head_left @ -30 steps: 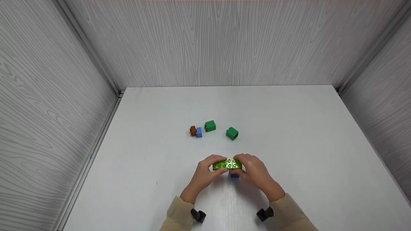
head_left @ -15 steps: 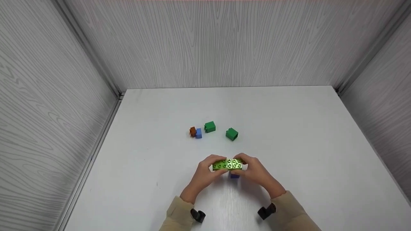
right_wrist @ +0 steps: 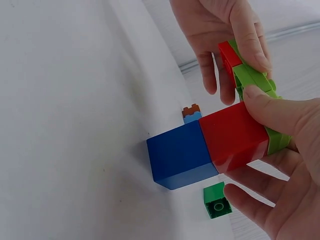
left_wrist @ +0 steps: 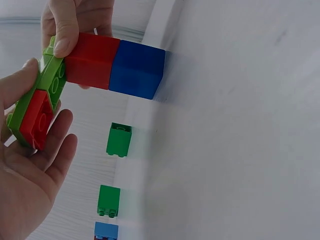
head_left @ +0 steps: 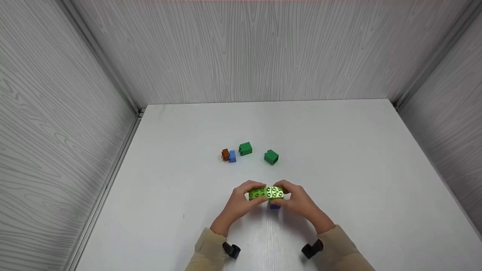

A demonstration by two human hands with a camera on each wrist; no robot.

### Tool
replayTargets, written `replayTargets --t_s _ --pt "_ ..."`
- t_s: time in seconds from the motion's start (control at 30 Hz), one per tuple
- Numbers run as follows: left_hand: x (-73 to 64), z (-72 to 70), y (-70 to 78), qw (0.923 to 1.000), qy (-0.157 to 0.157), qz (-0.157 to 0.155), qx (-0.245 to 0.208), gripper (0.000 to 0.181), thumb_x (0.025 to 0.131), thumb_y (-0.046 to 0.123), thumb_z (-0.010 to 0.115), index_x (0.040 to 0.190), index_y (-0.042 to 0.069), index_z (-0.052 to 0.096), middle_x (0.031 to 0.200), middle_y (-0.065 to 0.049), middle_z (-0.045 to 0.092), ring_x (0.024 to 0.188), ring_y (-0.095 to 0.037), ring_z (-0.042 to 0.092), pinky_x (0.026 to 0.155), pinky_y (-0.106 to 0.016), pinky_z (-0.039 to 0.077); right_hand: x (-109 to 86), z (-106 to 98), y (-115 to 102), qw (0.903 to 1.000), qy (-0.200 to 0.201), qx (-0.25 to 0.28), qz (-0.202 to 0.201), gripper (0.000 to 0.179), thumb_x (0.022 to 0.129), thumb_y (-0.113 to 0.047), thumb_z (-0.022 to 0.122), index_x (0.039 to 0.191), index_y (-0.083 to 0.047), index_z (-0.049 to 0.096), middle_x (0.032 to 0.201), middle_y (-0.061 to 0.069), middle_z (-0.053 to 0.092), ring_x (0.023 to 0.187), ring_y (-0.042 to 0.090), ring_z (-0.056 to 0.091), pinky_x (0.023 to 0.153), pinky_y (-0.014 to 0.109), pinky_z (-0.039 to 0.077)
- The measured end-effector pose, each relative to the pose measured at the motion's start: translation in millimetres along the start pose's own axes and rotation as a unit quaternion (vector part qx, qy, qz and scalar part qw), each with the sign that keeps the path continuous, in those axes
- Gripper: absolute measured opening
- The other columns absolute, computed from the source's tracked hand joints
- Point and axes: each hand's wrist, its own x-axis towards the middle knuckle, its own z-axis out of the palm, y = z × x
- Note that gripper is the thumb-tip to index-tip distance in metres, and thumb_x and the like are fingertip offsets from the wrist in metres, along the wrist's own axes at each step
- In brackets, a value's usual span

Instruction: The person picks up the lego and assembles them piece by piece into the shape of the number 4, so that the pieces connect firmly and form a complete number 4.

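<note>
Light green studded bricks [head_left: 258, 194] lie in a row across the top of a small stack. Below their right end come a big red block [left_wrist: 91, 61] and a blue block [left_wrist: 137, 69], which is lowest. A thinner red piece [left_wrist: 35, 120] sits under the left end, overhanging the table. My left hand [head_left: 240, 201] pinches that left end between thumb and fingers. My right hand [head_left: 301, 203] grips the right end, its thumb on the green beside the red block in the right wrist view. From the head view the lower blocks are mostly hidden.
Beyond my hands lie two dark green blocks, one left [head_left: 246, 148] and one right [head_left: 271, 157]. Left of them a light blue block [head_left: 232, 156] touches a brown one [head_left: 225, 154]. Grey wood-grain walls [head_left: 241, 52] bound the white table [head_left: 169, 210] at the back and sides.
My right hand's fingers have shifted slightly, so more studs show at the green row's right end. The left hand and the stack have stayed in place.
</note>
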Motion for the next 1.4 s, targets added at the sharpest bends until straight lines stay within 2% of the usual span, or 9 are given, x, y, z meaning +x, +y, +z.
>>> replayTargets --t_s 0.17,0.27,0.4,0.6,0.67,0.8,1.07,1.2,1.4 --pt "11.6 -2.7 -19.1 0.9996 -0.028 0.003 0.006 0.036 0.083 0.021 0.071 0.117 0.012 0.062 0.115 -0.004 0.060 0.103 -0.018 0.055 0.089 -0.034 0.045 -0.3 0 1 1.0000 0.006 -0.002 0.002 0.034 0.079 -0.029 0.074 0.108 -0.019 0.059 0.102 -0.008 0.061 0.091 0.014 0.057 0.080 0.038 0.047" --pt "22.7 -9.7 -18.7 0.9994 -0.033 0.002 0.004 0.035 0.086 0.027 0.067 0.117 0.013 0.062 0.114 -0.006 0.061 0.104 -0.020 0.056 0.090 -0.037 0.045 -0.3 0 0 1.0000 0.008 -0.001 0.000 0.034 0.079 -0.026 0.075 0.108 -0.019 0.059 0.102 -0.008 0.062 0.091 0.014 0.057 0.080 0.038 0.047" --pt "46.6 -23.3 -21.0 0.9989 -0.001 0.009 0.046 0.037 0.089 0.034 0.062 0.117 0.010 0.061 0.114 -0.009 0.061 0.106 -0.024 0.055 0.092 -0.044 0.044 -0.4 1 0 0.9999 0.013 0.002 0.010 0.035 0.078 -0.025 0.075 0.108 -0.019 0.059 0.100 -0.008 0.062 0.090 0.013 0.057 0.079 0.038 0.047" --pt "74.5 -40.1 -35.8 0.9885 0.038 0.028 0.144 0.038 0.089 0.030 0.062 0.117 0.005 0.059 0.113 -0.012 0.059 0.103 -0.027 0.055 0.088 -0.046 0.045 -0.9 3 1 0.9998 -0.004 0.007 0.016 0.034 0.079 -0.028 0.074 0.109 -0.018 0.059 0.100 -0.007 0.062 0.089 0.014 0.057 0.078 0.036 0.047" --pt "81.4 -43.1 -39.9 0.9828 0.050 0.035 0.174 0.036 0.089 0.028 0.064 0.116 0.004 0.060 0.112 -0.014 0.060 0.103 -0.027 0.056 0.087 -0.043 0.046 -0.6 3 1 0.9998 -0.006 0.007 0.017 0.034 0.079 -0.028 0.074 0.109 -0.018 0.059 0.099 -0.007 0.062 0.088 0.014 0.056 0.078 0.036 0.047" --pt "96.8 -45.8 -48.1 0.9645 0.081 0.039 0.248 0.035 0.088 0.028 0.065 0.113 0.005 0.061 0.108 -0.013 0.060 0.102 -0.025 0.056 0.086 -0.036 0.047 0.0 0 1 0.9997 -0.003 0.001 0.023 0.034 0.079 -0.026 0.074 0.109 -0.018 0.059 0.099 -0.006 0.062 0.087 0.014 0.055 0.078 0.035 0.046" --pt "118.9 -48.6 -66.6 0.9300 0.123 -0.013 0.346 0.037 0.084 0.027 0.070 0.109 0.001 0.063 0.105 -0.011 0.060 0.097 -0.024 0.055 0.082 -0.039 0.047 0.2 -2 0 0.9996 -0.008 0.003 0.026 0.035 0.080 -0.028 0.074 0.110 -0.017 0.058 0.099 -0.006 0.061 0.087 0.015 0.054 0.078 0.036 0.046" --pt "124.3 -51.8 -71.8 0.9162 0.117 -0.039 0.381 0.039 0.082 0.028 0.072 0.109 0.001 0.064 0.106 -0.012 0.060 0.098 -0.026 0.055 0.084 -0.040 0.045 -0.1 -3 -1 0.9997 -0.016 0.007 0.016 0.035 0.080 -0.028 0.073 0.111 -0.018 0.058 0.099 -0.007 0.061 0.088 0.014 0.055 0.078 0.036 0.047" --pt "131.6 -54.6 -77.5 0.9054 0.088 -0.081 0.408 0.045 0.082 0.031 0.071 0.113 0.000 0.062 0.108 -0.013 0.062 0.099 -0.027 0.056 0.087 -0.040 0.043 0.1 -3 1 0.9998 -0.018 0.010 0.008 0.035 0.080 -0.027 0.073 0.111 -0.018 0.058 0.099 -0.007 0.061 0.088 0.014 0.055 0.078 0.036 0.047"
